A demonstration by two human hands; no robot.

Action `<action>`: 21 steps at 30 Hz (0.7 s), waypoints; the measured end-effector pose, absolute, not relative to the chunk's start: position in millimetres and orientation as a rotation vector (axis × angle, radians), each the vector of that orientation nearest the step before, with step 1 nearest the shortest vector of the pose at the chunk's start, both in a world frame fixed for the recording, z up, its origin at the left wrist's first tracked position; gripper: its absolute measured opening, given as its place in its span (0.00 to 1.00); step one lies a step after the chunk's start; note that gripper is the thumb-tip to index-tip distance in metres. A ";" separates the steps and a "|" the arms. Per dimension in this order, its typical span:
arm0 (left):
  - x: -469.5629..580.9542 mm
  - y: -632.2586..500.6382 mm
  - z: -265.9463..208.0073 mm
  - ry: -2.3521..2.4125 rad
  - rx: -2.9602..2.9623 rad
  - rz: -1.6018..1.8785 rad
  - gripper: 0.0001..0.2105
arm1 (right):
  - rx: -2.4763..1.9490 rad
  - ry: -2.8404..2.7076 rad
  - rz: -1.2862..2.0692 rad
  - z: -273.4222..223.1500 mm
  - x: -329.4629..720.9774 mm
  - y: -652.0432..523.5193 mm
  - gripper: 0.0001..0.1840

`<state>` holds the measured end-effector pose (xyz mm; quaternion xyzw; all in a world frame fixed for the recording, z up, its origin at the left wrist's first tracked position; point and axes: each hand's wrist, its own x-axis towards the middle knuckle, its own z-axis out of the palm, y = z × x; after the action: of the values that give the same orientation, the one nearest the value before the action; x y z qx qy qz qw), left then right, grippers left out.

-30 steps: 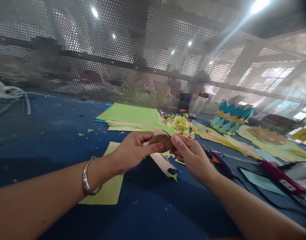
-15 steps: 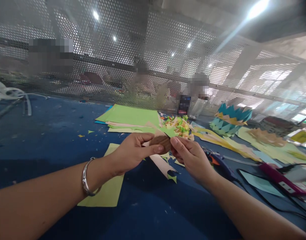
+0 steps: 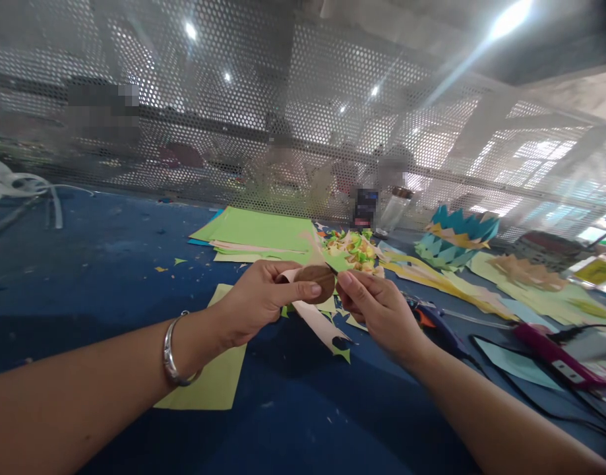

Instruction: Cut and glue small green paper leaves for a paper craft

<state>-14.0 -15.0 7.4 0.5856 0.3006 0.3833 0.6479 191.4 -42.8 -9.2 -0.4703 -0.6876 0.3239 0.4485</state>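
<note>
My left hand (image 3: 258, 300) is closed, its thumb pressing a brown round disc (image 3: 318, 274) against a pale pink sheet of paper (image 3: 316, 251). The sheet curls above and behind the disc. My right hand (image 3: 376, 303) pinches a thin dark-tipped tool (image 3: 333, 269) whose point meets the disc's right edge; the fingers hide most of it, so its kind is unclear. Beneath both hands lies a pink strip with a scalloped cut edge (image 3: 322, 330), and small green scraps lie around it.
Green paper sheets (image 3: 263, 231) are stacked behind my hands. Coloured cuttings (image 3: 357, 247) lie beside them. At right are a glue gun (image 3: 444, 330), a purple power strip (image 3: 554, 356), cables and a teal paper crown (image 3: 461, 231). A yellow-green sheet (image 3: 218, 379) lies under my left wrist.
The disc and pink paper have turned in my left hand, so more of the disc's face shows and the paper's end stands higher. My right hand has barely moved.
</note>
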 end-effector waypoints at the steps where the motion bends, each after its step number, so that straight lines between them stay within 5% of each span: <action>1: -14.5 -14.7 6.7 0.687 1.341 0.867 0.14 | -1.161 -1.703 0.807 -9.0 191.4 -42.8 0.27; 21: -16.6 -12.7 6.1 0.737 1.422 0.850 0.11 | -1.154 -1.746 0.774 -6.3 193.5 -44.3 0.26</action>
<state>-16.6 -12.7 6.1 0.6177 0.3202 0.3692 0.6162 193.5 -44.3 -6.3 -0.4644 -0.7030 0.3117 0.4394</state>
